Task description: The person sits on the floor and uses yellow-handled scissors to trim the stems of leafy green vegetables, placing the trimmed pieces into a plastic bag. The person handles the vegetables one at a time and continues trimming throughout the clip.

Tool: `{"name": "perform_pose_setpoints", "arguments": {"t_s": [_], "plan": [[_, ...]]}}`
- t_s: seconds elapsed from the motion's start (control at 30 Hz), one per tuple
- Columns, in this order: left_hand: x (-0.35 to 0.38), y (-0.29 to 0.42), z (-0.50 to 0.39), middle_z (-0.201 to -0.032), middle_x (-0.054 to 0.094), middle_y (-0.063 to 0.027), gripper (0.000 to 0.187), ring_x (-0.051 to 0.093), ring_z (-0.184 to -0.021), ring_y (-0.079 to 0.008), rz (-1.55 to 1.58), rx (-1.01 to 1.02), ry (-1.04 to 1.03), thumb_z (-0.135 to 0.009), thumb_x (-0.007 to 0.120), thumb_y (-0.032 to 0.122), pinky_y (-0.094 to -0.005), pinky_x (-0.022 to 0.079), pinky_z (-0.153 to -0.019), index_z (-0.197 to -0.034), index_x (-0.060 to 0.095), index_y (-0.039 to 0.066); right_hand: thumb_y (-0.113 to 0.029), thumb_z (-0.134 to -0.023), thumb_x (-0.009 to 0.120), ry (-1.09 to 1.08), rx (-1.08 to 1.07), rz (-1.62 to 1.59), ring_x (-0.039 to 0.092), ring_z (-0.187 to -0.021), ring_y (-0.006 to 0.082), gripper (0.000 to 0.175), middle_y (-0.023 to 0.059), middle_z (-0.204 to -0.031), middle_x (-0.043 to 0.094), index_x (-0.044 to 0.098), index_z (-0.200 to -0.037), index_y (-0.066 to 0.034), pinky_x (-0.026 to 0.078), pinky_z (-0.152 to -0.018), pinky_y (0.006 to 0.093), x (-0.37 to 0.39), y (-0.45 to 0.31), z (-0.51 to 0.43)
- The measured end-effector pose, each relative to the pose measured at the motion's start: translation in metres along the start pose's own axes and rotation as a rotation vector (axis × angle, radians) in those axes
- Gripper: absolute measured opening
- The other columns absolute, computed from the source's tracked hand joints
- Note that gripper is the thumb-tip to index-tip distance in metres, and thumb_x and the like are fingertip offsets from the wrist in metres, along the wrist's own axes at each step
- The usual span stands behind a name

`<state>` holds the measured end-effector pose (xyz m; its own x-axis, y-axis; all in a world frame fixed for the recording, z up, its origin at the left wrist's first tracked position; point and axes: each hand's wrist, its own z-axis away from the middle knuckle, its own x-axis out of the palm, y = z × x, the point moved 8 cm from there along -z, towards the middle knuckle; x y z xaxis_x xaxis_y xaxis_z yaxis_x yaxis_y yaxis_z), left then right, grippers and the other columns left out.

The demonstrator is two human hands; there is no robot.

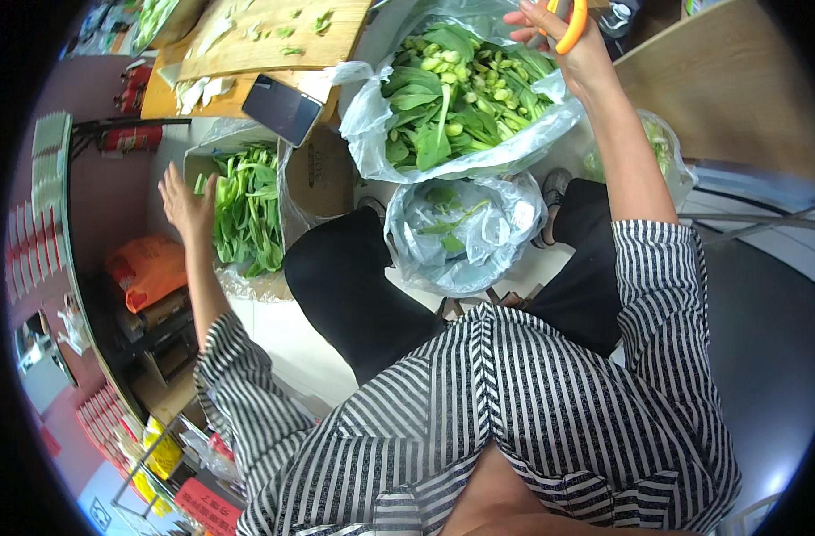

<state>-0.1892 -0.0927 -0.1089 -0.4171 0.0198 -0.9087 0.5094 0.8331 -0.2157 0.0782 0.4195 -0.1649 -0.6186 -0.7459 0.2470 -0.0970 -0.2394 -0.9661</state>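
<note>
My right hand, at the top right, holds orange-handled scissors. It is above the rim of a large plastic-lined container; the blades are mostly hidden. Cut leafy greens with pale stem bases fill the clear plastic bag. My left hand is empty, its fingers spread, at the left side of a cardboard box. Long leafy green stalks lie in that box. Between my feet stands a bin lined with a plastic bag, holding a few loose leaves.
A wooden cutting board with vegetable scraps lies on a table at the upper left. A dark smartphone rests at the table's corner. An orange bag sits on a low shelf at left. Another plastic bag stands right of my foot.
</note>
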Motion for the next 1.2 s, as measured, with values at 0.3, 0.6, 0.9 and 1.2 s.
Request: {"name": "perform_pose_setpoints", "arguments": {"t_s": [0.3,0.6,0.9,1.2], "plan": [[-0.003,0.441,0.027,-0.11,0.067,-0.014,0.029,0.061,-0.11,-0.0322,0.794,0.928,-0.356,-0.083,0.064,0.009,-0.0413,0.046,-0.098,-0.111,0.065,0.004,-0.016,-0.09,0.07,-0.019,0.043,0.149,0.067,-0.069,0.0154,0.017,0.0082,-0.083,0.07,0.063,-0.095,-0.0009,0.054,-0.063,0.0279,-0.007,0.005,0.004],[0.037,0.508,0.076,-0.137,0.053,-0.0154,0.045,0.049,-0.13,-0.0311,0.656,1.135,-0.498,-0.084,0.055,0.007,-0.0439,0.039,-0.109,-0.128,0.053,0.0,-0.014,-0.089,0.07,-0.007,0.023,0.085,0.066,-0.068,0.0149,0.019,0.0092,-0.083,0.069,0.064,-0.096,0.0028,0.054,-0.062,0.0279,-0.023,0.002,-0.004],[0.052,0.546,0.083,-0.114,0.058,-0.0129,0.049,0.056,-0.11,-0.0285,0.382,1.292,-0.638,-0.072,0.065,0.007,-0.0409,0.042,-0.095,-0.12,0.058,0.006,-0.017,-0.088,0.072,-0.073,0.037,0.132,0.065,-0.064,0.0143,0.02,0.0081,-0.079,0.068,0.064,-0.088,0.0013,0.054,-0.057,0.0279,-0.019,0.007,-0.004],[0.033,0.503,0.011,-0.104,0.062,-0.0119,0.031,0.058,-0.108,-0.0309,0.62,1.094,-0.362,-0.078,0.058,0.007,-0.0448,0.041,-0.092,-0.109,0.058,0.008,-0.016,-0.087,0.072,0.007,0.046,0.138,0.065,-0.065,0.0141,0.021,0.0071,-0.076,0.067,0.064,-0.092,0.0029,0.053,-0.058,0.0261,-0.042,0.005,0.001]]}}
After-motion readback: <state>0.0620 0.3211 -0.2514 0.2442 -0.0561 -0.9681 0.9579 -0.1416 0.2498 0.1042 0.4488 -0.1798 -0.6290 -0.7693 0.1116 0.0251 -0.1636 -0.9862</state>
